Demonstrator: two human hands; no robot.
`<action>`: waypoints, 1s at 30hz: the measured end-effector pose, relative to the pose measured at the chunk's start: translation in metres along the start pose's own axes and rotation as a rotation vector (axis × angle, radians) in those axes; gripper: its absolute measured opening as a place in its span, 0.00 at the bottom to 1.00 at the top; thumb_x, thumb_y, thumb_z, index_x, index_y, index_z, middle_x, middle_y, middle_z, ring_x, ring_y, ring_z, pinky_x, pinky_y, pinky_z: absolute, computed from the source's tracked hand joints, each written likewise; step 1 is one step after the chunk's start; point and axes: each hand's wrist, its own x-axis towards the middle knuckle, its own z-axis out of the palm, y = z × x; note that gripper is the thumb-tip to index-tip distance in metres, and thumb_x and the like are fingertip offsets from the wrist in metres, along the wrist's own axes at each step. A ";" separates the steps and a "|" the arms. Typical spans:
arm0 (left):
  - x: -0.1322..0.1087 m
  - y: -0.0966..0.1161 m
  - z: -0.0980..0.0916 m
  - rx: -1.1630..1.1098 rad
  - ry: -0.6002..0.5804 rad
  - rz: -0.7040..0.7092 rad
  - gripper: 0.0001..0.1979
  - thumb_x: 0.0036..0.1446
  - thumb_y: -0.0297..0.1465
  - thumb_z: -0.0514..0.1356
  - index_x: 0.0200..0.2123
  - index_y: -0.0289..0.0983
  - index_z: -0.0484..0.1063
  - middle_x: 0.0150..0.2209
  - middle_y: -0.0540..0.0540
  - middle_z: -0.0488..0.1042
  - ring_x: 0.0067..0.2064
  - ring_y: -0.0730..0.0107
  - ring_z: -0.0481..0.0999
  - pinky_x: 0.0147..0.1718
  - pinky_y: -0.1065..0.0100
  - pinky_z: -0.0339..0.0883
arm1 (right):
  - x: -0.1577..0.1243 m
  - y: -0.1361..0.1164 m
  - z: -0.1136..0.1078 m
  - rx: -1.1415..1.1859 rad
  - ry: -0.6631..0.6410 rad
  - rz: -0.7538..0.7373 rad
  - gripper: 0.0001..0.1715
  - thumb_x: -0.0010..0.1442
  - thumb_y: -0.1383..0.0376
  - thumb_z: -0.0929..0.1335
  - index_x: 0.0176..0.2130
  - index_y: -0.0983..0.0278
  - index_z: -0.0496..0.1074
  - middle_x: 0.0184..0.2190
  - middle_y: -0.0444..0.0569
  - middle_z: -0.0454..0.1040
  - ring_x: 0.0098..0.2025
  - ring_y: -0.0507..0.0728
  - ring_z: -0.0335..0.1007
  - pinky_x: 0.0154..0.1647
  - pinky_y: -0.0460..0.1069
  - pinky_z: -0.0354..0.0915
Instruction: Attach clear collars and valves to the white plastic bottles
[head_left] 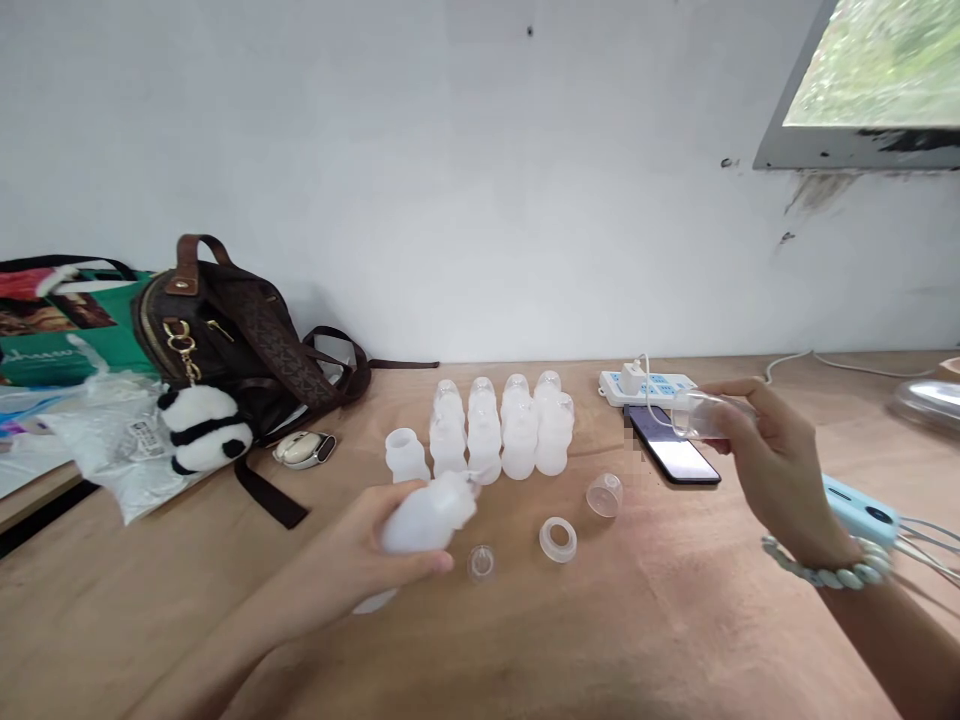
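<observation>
My left hand [360,556] is closed around a white translucent bottle [431,512], held tilted just above the wooden table [675,620]. My right hand [772,455] is raised over a phone [673,447] and pinches a clear plastic cap [694,413]. Several capped white bottles [501,428] stand in rows behind, with one uncapped bottle [406,454] at their left. In front lie a clear teat [481,563], a white screw ring [558,539] and another clear cap [604,494] on its side.
A brown handbag [225,335] with a panda charm [204,427], a plastic bag [112,430] and a small case [304,449] sit at the left. A white power strip [646,385] lies by the wall. A light-blue power bank [862,508] with cables is at the right.
</observation>
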 end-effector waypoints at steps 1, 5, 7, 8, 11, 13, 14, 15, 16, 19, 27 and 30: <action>0.000 -0.007 -0.005 0.020 0.016 -0.048 0.29 0.46 0.45 0.69 0.51 0.41 0.75 0.45 0.45 0.78 0.45 0.49 0.77 0.38 0.62 0.71 | 0.003 0.006 -0.002 -0.116 -0.063 0.012 0.17 0.62 0.49 0.67 0.40 0.59 0.73 0.22 0.42 0.66 0.21 0.53 0.58 0.21 0.48 0.57; 0.002 -0.015 -0.005 0.125 -0.010 0.017 0.23 0.51 0.45 0.67 0.48 0.40 0.76 0.42 0.47 0.80 0.46 0.49 0.77 0.41 0.62 0.71 | -0.005 0.021 0.015 -0.404 -0.463 -0.084 0.16 0.62 0.51 0.67 0.41 0.59 0.75 0.31 0.47 0.75 0.27 0.55 0.66 0.27 0.49 0.62; 0.003 -0.010 0.002 0.198 0.002 0.098 0.20 0.51 0.44 0.66 0.45 0.41 0.76 0.39 0.49 0.81 0.43 0.52 0.78 0.38 0.63 0.71 | -0.013 0.027 0.028 -0.517 -0.578 -0.110 0.15 0.62 0.54 0.67 0.44 0.58 0.75 0.34 0.48 0.76 0.29 0.56 0.70 0.28 0.50 0.62; 0.004 -0.008 0.006 0.241 0.030 0.133 0.20 0.51 0.44 0.66 0.46 0.41 0.76 0.39 0.49 0.82 0.41 0.52 0.79 0.36 0.64 0.70 | -0.015 0.029 0.033 -0.566 -0.599 -0.120 0.16 0.61 0.53 0.68 0.45 0.58 0.74 0.35 0.48 0.76 0.29 0.57 0.71 0.28 0.50 0.61; 0.007 -0.002 0.016 0.422 0.124 0.240 0.21 0.52 0.43 0.66 0.48 0.42 0.75 0.37 0.48 0.83 0.36 0.52 0.81 0.30 0.63 0.69 | -0.017 0.027 0.037 -0.638 -0.496 -0.148 0.25 0.59 0.48 0.68 0.49 0.60 0.72 0.32 0.48 0.75 0.28 0.58 0.70 0.26 0.50 0.60; 0.011 0.001 0.022 0.560 0.178 0.344 0.20 0.52 0.41 0.66 0.48 0.43 0.75 0.39 0.47 0.84 0.36 0.51 0.82 0.29 0.62 0.68 | -0.017 0.016 0.036 -0.582 -0.394 -0.147 0.26 0.62 0.45 0.66 0.48 0.62 0.71 0.29 0.48 0.73 0.27 0.58 0.69 0.27 0.50 0.60; 0.014 0.002 0.026 0.627 0.209 0.407 0.19 0.53 0.40 0.66 0.49 0.43 0.75 0.39 0.46 0.84 0.36 0.51 0.82 0.30 0.61 0.69 | -0.018 0.009 0.036 -0.513 -0.383 -0.135 0.25 0.63 0.46 0.64 0.46 0.62 0.71 0.27 0.46 0.71 0.26 0.57 0.68 0.27 0.50 0.59; 0.016 0.004 0.030 0.693 0.244 0.475 0.20 0.53 0.39 0.66 0.49 0.43 0.74 0.39 0.46 0.84 0.35 0.52 0.82 0.31 0.61 0.69 | -0.020 0.000 0.038 -0.416 -0.416 -0.115 0.23 0.65 0.46 0.63 0.45 0.62 0.71 0.26 0.45 0.70 0.26 0.56 0.67 0.27 0.50 0.59; 0.018 0.007 0.034 0.760 0.279 0.543 0.20 0.54 0.38 0.66 0.50 0.41 0.74 0.38 0.45 0.84 0.34 0.53 0.82 0.31 0.61 0.69 | -0.024 -0.009 0.041 -0.289 -0.483 -0.085 0.22 0.66 0.48 0.62 0.44 0.61 0.70 0.25 0.44 0.70 0.26 0.55 0.66 0.27 0.49 0.60; 0.022 0.014 0.049 0.976 0.396 0.717 0.21 0.56 0.30 0.64 0.53 0.36 0.72 0.34 0.44 0.82 0.32 0.56 0.80 0.32 0.60 0.69 | -0.041 -0.032 0.060 0.160 -0.756 0.149 0.23 0.66 0.46 0.62 0.48 0.61 0.67 0.27 0.45 0.74 0.28 0.54 0.69 0.28 0.48 0.63; 0.020 0.026 0.063 0.968 0.254 0.729 0.15 0.55 0.26 0.62 0.47 0.32 0.74 0.31 0.43 0.81 0.30 0.56 0.80 0.29 0.62 0.68 | -0.068 -0.039 0.093 0.452 -0.690 0.434 0.26 0.61 0.44 0.67 0.29 0.62 0.62 0.20 0.39 0.63 0.21 0.49 0.60 0.21 0.44 0.55; 0.021 0.034 0.052 0.620 0.020 0.492 0.10 0.52 0.35 0.67 0.37 0.39 0.76 0.28 0.49 0.81 0.27 0.60 0.79 0.24 0.67 0.66 | -0.065 -0.036 0.084 0.336 -0.668 0.126 0.19 0.63 0.49 0.69 0.38 0.61 0.68 0.27 0.42 0.69 0.27 0.52 0.65 0.26 0.46 0.62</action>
